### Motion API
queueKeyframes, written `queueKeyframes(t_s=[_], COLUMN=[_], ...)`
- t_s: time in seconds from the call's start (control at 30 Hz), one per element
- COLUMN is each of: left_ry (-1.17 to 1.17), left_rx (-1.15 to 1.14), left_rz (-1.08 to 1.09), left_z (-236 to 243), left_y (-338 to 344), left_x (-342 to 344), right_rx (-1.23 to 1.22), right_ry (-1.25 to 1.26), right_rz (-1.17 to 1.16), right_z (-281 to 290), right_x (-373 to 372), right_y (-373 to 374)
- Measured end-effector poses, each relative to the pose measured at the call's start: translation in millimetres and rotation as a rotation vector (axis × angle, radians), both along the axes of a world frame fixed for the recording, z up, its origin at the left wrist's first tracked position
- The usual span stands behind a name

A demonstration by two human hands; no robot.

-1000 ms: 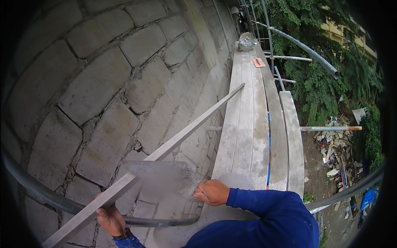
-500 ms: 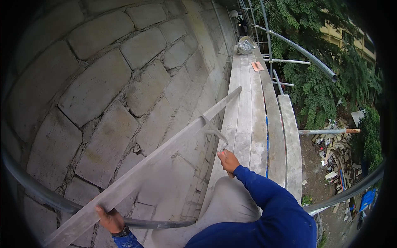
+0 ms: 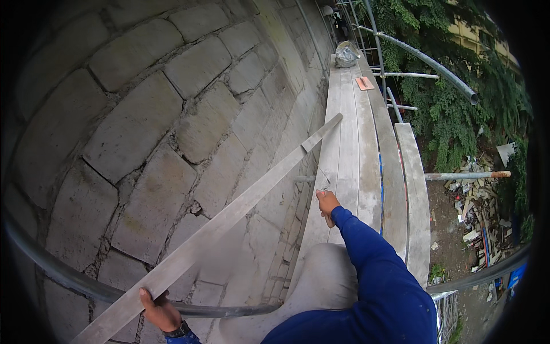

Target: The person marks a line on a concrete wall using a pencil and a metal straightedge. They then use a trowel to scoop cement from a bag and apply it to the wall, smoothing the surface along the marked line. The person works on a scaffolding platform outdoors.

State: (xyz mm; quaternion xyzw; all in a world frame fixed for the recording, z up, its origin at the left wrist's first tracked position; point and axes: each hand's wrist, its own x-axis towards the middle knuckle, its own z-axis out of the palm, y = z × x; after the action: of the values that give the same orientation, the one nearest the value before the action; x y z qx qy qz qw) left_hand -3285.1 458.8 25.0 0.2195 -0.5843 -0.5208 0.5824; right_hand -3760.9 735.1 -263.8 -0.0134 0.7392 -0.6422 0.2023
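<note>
A long, grey-smeared straightedge board (image 3: 229,212) slants across the block wall from lower left up to the planks. My left hand (image 3: 160,312) is closed on its lower part, thumb over the face, fingers hidden behind. In my right hand (image 3: 328,202) is a trowel (image 3: 329,221), gripped by its wooden handle over the planks. The trowel's blade shows only thinly beyond the fist, apart from the board. On the board's upper part is a small dark mark (image 3: 305,148).
The wall of large blocks (image 3: 137,109) rises on the left. Scaffold planks (image 3: 344,149) run ahead, carrying an orange float (image 3: 364,83) and a grey plastic bag (image 3: 346,55). Scaffold pipes (image 3: 424,57) stick out at right, above rubble (image 3: 481,206). A curved pipe (image 3: 63,275) passes near my left hand.
My right hand has drawn the trowel away from the board's edge and turned its blade. My left hand still grips the board. The whole view has shifted slightly.
</note>
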Motion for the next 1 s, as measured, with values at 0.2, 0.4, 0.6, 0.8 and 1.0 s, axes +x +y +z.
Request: queueKeyframes(t_s=[0.2, 0.4, 0.6, 0.8, 1.0], left_ry=[0.044, 0.086, 0.152, 0.242, 0.295], left_rx=[-0.113, -0.089, -0.105, -0.139, -0.119], left_rz=[0.005, -0.036, -0.077, -0.078, -0.139], left_z=[18, 16, 4, 8, 8], left_y=[27, 28, 18, 24, 23], left_x=[-9, -7, -14, -22, -17], right_rx=[0.005, 0.098, 0.002, -0.035, 0.107], right_ry=[0.556, 0.692, 0.159, 0.599, 0.596], right_rz=[0.365, 0.514, 0.069, 0.446, 0.36], right_z=[72, 71, 37, 92, 52], right_x=[174, 196, 22, 225, 178], right_y=[-50, -61, -48, -67, -50])
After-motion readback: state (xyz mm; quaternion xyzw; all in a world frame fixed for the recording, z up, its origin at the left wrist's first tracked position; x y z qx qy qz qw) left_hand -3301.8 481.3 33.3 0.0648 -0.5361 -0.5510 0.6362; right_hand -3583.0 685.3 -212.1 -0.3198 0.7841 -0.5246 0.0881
